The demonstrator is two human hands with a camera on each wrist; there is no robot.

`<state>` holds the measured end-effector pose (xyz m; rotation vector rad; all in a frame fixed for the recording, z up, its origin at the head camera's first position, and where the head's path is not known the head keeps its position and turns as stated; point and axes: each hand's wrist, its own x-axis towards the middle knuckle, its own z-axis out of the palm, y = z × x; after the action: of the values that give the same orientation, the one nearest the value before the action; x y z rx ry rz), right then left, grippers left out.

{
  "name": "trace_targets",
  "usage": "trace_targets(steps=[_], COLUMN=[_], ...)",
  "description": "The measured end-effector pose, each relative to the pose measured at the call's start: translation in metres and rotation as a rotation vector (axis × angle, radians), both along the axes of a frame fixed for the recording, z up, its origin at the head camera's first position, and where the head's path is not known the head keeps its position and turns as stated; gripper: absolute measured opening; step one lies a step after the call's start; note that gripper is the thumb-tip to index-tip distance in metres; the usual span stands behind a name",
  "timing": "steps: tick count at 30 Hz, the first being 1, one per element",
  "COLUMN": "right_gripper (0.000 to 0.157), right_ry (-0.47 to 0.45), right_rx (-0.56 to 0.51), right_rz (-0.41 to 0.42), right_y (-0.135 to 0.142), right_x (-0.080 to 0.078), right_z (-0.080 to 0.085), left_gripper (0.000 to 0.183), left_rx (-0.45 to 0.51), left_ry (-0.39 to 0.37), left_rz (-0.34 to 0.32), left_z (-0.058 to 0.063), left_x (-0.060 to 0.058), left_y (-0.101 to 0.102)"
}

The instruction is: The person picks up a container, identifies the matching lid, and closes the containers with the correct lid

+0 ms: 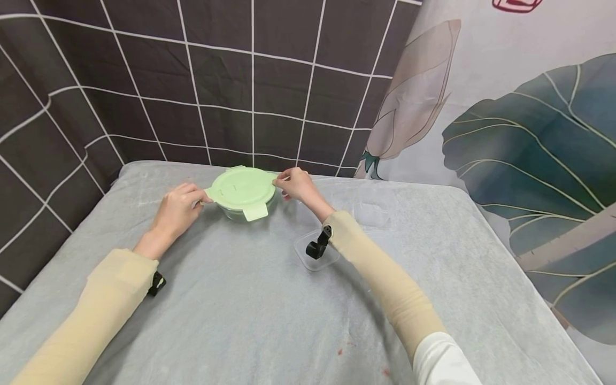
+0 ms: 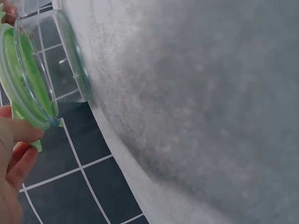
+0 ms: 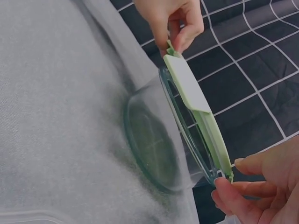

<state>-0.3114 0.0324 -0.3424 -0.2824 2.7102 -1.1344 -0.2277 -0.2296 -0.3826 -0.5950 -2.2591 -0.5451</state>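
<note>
A round light-green lid (image 1: 243, 188) with flap tabs lies over a clear glass bowl (image 3: 152, 140) at the back of the table. My left hand (image 1: 177, 211) pinches the tab on the lid's left side between thumb and fingers, as the left wrist view also shows. On the opposite side, my right hand (image 1: 300, 187) has thumb and fingertips around the lid's right tab, right at the bowl's rim. The front flap hangs outward and down. A narrow gap shows between lid and rim in the right wrist view.
A clear plastic container (image 1: 315, 261) sits under my right wrist, with more clear plastic (image 1: 374, 215) behind that forearm. A grey cloth (image 1: 231, 315) covers the table. Dark grid-patterned fabric (image 1: 284, 85) hangs close behind the bowl.
</note>
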Motion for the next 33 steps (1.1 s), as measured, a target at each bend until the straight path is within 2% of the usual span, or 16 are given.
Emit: trace_targets(steps=[20,26,33], right_gripper=[0.039,0.043,0.043], right_ry=[0.002,-0.043,-0.039], right_rx=[0.163,0.178,0.179], right_rz=[0.033,0.035,0.036], right_y=[-0.0039,-0.0061,-0.0062], right_x=[-0.0016,-0.0015,0.0005], right_z=[0.0009,0.0013,0.0033], left_gripper=[0.029,0.029,0.028], left_rx=[-0.025,-0.025,-0.033], left_ry=[-0.028,-0.02,-0.042], left_rz=[-0.016,-0.014,-0.002], left_z=[-0.0042,-0.0059,-0.0051], left_x=[0.0004,-0.0004,-0.0001], left_y=[0.002,0.0017,0.002])
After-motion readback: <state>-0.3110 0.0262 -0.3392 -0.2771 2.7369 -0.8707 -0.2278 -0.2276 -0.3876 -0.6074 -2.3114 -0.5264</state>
